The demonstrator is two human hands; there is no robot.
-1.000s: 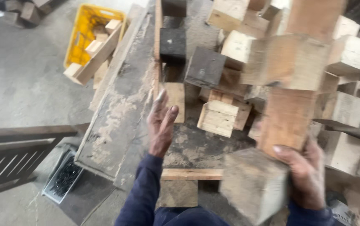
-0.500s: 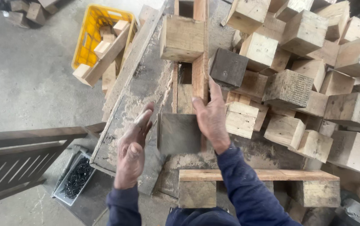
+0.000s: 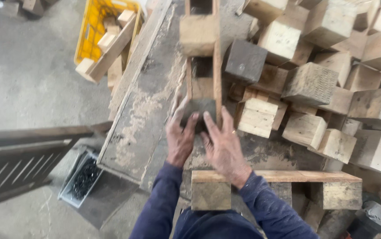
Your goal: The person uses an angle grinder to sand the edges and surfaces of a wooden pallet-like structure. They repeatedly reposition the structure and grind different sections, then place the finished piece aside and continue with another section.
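Both hands press on a dark wooden block that sits between two thin upright slats on a dusty workbench. My left hand holds the block's near left side. My right hand covers its near right side, fingers spread. A paler block sits farther up between the same slats. Close to my body lies a plank resting on square blocks.
A heap of several rough wooden blocks fills the right side. A yellow crate with wood offcuts stands at the back left on the concrete floor. A tray of dark nails lies below the bench, beside a dark slatted panel.
The dark block has been pushed in between the slats. Both hands have closed in from its sides onto its near end.
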